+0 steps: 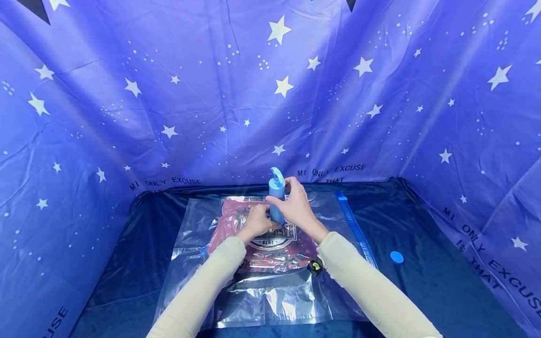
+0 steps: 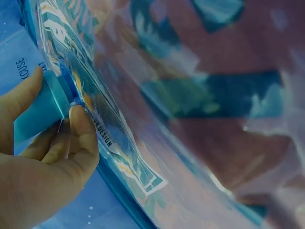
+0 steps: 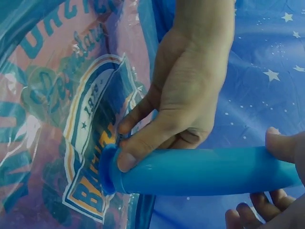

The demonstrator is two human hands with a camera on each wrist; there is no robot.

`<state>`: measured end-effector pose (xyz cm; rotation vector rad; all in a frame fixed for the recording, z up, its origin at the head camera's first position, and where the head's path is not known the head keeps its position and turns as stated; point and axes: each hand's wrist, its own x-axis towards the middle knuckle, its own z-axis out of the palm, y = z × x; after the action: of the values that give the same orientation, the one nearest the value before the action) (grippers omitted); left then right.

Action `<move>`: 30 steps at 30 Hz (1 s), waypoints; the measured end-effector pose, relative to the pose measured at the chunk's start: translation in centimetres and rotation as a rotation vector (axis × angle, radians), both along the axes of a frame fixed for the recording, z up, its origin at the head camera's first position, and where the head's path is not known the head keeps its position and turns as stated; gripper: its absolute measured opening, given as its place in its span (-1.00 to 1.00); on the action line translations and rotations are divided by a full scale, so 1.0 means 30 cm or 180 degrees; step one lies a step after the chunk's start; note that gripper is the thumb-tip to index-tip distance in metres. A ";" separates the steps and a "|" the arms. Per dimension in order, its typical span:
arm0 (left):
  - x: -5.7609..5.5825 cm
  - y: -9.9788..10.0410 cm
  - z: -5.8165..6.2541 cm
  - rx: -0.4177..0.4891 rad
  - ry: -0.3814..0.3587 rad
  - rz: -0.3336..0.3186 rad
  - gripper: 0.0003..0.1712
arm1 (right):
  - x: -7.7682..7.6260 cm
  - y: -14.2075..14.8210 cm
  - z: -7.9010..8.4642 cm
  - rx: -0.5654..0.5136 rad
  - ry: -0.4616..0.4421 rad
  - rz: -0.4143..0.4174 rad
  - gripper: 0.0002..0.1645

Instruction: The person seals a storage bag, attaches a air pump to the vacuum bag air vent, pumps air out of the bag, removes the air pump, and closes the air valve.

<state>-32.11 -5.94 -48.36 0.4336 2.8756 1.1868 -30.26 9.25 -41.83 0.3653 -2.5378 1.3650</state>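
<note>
A blue cylindrical hand pump (image 1: pixel 276 190) stands upright on a clear vacuum storage bag (image 1: pixel 270 300), its curved handle on top. Inside the bag lies a folded pink garment (image 1: pixel 224 225) with a printed emblem. My left hand (image 1: pixel 257 220) grips the pump's lower end, where it meets the bag's blue valve (image 3: pixel 106 169). Higher up, my right hand (image 1: pixel 297 204) holds the pump's barrel between thumb and fingers. The left wrist view shows the left fingertips (image 2: pixel 81 119) close against the pump's base; part of the valve is hidden there.
A round blue cap (image 1: pixel 397 257) lies on the dark blue cloth (image 1: pixel 427 286) to the right. Along the bag's right edge runs a blue zip strip (image 1: pixel 352 220). A small black object (image 1: pixel 315 266) sits beside the right sleeve. Star-printed curtains (image 1: pixel 236 94) enclose the back and sides.
</note>
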 end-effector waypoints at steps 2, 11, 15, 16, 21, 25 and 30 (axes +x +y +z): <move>0.001 0.001 0.003 0.0014 -0.0020 0.0002 -0.51 | -0.001 0.006 0.005 0.0043 -0.0012 0.0062 -0.35; 0.004 0.006 0.012 0.0034 -0.0095 0.0056 -0.42 | -0.004 0.028 0.009 0.0022 -0.0142 0.0250 -0.14; 0.004 0.008 0.008 0.0019 0.0022 0.0008 -0.49 | 0.000 0.022 -0.004 -0.0011 -0.0075 0.0094 -0.08; 0.004 0.008 0.007 0.0024 0.0026 0.0004 -0.49 | -0.001 0.020 -0.008 0.0008 -0.0043 0.0041 -0.09; 0.002 0.006 0.004 0.0086 -0.0084 0.0005 -0.43 | -0.001 0.012 -0.009 0.0050 0.0073 -0.0039 -0.26; -0.002 0.002 0.004 0.0116 -0.0075 -0.0023 -0.43 | -0.008 0.016 -0.001 0.0086 0.0088 0.0088 -0.36; -0.001 -0.001 0.009 0.0093 -0.0032 -0.0006 -0.47 | -0.011 0.021 0.003 0.0047 -0.0068 0.0232 -0.25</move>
<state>-32.14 -5.97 -48.10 0.4297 2.8522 1.2284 -30.60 9.87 -41.76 0.4527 -2.5768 1.3836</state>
